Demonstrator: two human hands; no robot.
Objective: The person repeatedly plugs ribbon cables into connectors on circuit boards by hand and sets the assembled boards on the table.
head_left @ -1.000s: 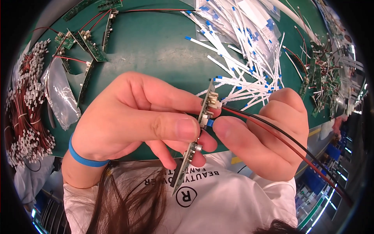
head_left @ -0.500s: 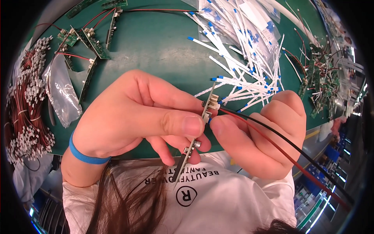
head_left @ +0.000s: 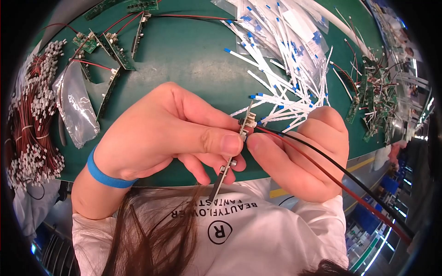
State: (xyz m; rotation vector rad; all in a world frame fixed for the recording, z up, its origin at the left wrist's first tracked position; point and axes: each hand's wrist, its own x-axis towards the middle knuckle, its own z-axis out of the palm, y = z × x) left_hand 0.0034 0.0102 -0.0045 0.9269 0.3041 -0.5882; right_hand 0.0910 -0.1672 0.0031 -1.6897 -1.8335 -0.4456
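Note:
My left hand [head_left: 184, 133], with a blue band [head_left: 105, 175] round its wrist, pinches a narrow green circuit board [head_left: 223, 177] between thumb and fingers. The board is seen nearly edge-on, tilted, in front of my chest. From a white connector [head_left: 250, 120] near its upper end, a black wire [head_left: 317, 152] and a red wire [head_left: 317, 164] run across my right hand to the lower right. My right hand [head_left: 304, 156] is closed, its thumb and fingertip at the board's edge just below that connector. Whatever lies between those fingertips is hidden.
White flat cables [head_left: 276, 87] with blue ends lie heaped on plastic bags beyond my hands. Bundled red-brown wires [head_left: 34, 124] and a clear bag [head_left: 76, 110] are at left. Several boards [head_left: 115, 50] stand at the far left; more boards [head_left: 373, 101] are piled at right.
The board and both hands have shifted only slightly, the right hand a little leftward. A small blue bit seen at the right fingertips before no longer shows clearly.

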